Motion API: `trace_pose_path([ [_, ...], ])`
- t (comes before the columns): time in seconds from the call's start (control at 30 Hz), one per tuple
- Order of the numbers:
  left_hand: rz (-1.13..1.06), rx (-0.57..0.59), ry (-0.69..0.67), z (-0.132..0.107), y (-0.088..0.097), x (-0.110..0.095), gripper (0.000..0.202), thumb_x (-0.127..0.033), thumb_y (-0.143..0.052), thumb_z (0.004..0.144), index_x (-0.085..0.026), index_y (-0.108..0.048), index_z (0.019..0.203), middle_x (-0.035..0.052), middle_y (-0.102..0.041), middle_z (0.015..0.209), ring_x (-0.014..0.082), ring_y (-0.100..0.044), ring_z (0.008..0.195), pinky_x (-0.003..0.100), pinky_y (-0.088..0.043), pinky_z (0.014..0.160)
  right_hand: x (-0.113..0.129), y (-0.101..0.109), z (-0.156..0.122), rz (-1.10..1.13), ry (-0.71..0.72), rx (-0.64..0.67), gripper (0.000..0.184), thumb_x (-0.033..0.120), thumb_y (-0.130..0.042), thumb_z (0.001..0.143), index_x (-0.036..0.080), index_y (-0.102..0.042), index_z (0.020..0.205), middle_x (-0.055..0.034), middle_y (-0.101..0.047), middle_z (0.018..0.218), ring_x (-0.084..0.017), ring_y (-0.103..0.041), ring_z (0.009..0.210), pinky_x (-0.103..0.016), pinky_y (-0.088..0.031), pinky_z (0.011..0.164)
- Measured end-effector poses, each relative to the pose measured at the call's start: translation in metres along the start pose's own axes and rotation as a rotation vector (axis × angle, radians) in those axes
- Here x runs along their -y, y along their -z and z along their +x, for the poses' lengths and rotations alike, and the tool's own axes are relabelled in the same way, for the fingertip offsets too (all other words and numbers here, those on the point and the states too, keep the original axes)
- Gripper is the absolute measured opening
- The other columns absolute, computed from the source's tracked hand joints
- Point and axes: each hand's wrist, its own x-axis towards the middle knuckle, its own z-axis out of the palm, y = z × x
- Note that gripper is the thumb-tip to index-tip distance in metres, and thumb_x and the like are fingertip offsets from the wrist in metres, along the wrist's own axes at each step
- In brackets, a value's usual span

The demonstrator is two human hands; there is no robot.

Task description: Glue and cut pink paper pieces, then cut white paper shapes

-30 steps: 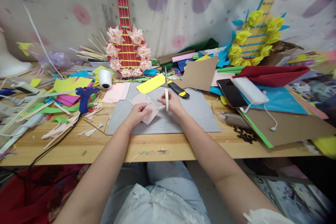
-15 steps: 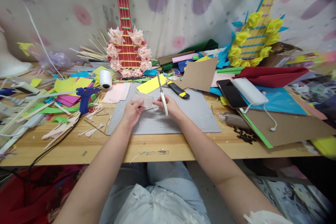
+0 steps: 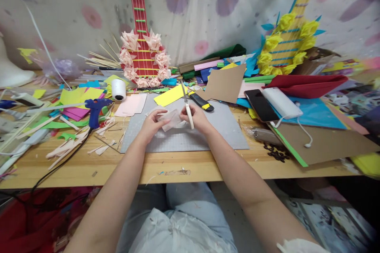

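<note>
Over the grey cutting mat (image 3: 216, 134) both my hands meet on a small pale pink paper piece (image 3: 171, 119). My left hand (image 3: 152, 124) pinches its left side with fingers closed. My right hand (image 3: 198, 118) grips white-handled scissors (image 3: 187, 104), blades pointing up and away, and its fingertips also touch the paper's right edge. The paper is lifted a little off the mat.
A blue glue gun (image 3: 96, 110) lies left of the mat, a white tape roll (image 3: 118, 89) behind it. A yellow-black utility knife (image 3: 202, 102), yellow card (image 3: 171, 95), brown cardboard (image 3: 225, 84), a phone (image 3: 261, 104) and power bank (image 3: 282, 102) sit nearby. Red (image 3: 141, 53) and yellow (image 3: 289, 43) paper guitars lean at the back.
The pink paper went from lying flat under my left hand to being raised and held between both hands. The scissors tilted left, then came back toward upright.
</note>
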Motion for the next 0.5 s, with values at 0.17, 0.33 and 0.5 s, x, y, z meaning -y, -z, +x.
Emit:
trace_pose_path([
  [0.17, 0.213, 0.037, -0.017, 0.0, -0.002, 0.0, 0.032, -0.026, -0.078, 0.05, -0.015, -0.067, 0.077, 0.0024, -0.066, 0.075, 0.0159, -0.058, 0.069, 0.025, -0.044, 0.063, 0.003, -0.007, -0.005, -0.262, 0.108, 0.071, 0.02, 0.036, -0.057, 0.067, 0.019, -0.052, 0.078, 0.0015, -0.058, 0.075, -0.012, -0.05, 0.068, -0.024, -0.038, 0.064],
  [0.33, 0.005, -0.135, -0.05, 0.004, 0.007, 0.002, 0.032, -0.032, -0.077, 0.053, -0.016, -0.066, 0.077, -0.0002, -0.066, 0.073, 0.0128, -0.057, 0.064, 0.024, -0.043, 0.061, 0.008, 0.003, -0.007, -0.459, 0.088, 0.028, 0.028, 0.045, -0.057, 0.069, 0.02, -0.049, 0.079, 0.0017, -0.056, 0.075, -0.012, -0.046, 0.065, -0.023, -0.032, 0.06],
  [0.5, -0.049, -0.159, -0.059, 0.007, 0.017, -0.001, 0.034, -0.031, -0.08, 0.048, -0.016, -0.066, 0.075, 0.0009, -0.067, 0.073, 0.0133, -0.058, 0.063, 0.024, -0.045, 0.061, 0.006, 0.024, -0.012, -0.698, 0.117, 0.195, 0.033, 0.05, -0.06, 0.067, 0.02, -0.049, 0.074, 0.0011, -0.054, 0.071, -0.012, -0.044, 0.063, -0.022, -0.027, 0.057],
])
